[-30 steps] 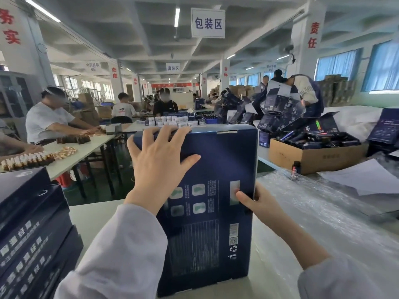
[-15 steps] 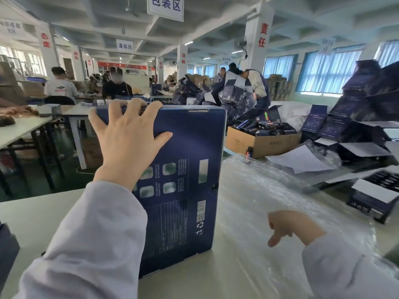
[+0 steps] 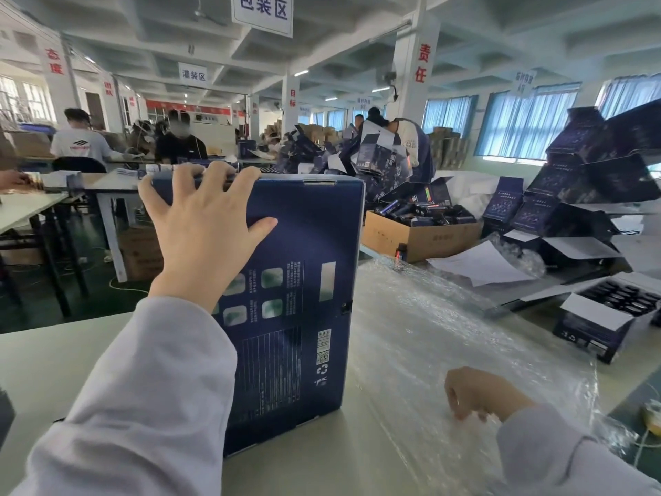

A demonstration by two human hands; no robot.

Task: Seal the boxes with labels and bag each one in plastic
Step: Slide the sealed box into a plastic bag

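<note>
Steadying the upright blue box [image 3: 307, 245], left hand [image 3: 204, 230] gripping its top edge, we curl our right hand [image 3: 475, 392] onto plastic bags [image 3: 429, 316], pinch unclear.

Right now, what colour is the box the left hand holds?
The box is dark blue; head view.

Single head-worn wide-angle view, facing forward and slightly down across the table [image 3: 53, 370]. Upright blue box [image 3: 304, 227] close ahead, workshop hall beyond.

Matt cardboard box [image 3: 297, 281], glossy plastic [image 3: 447, 334]
</note>
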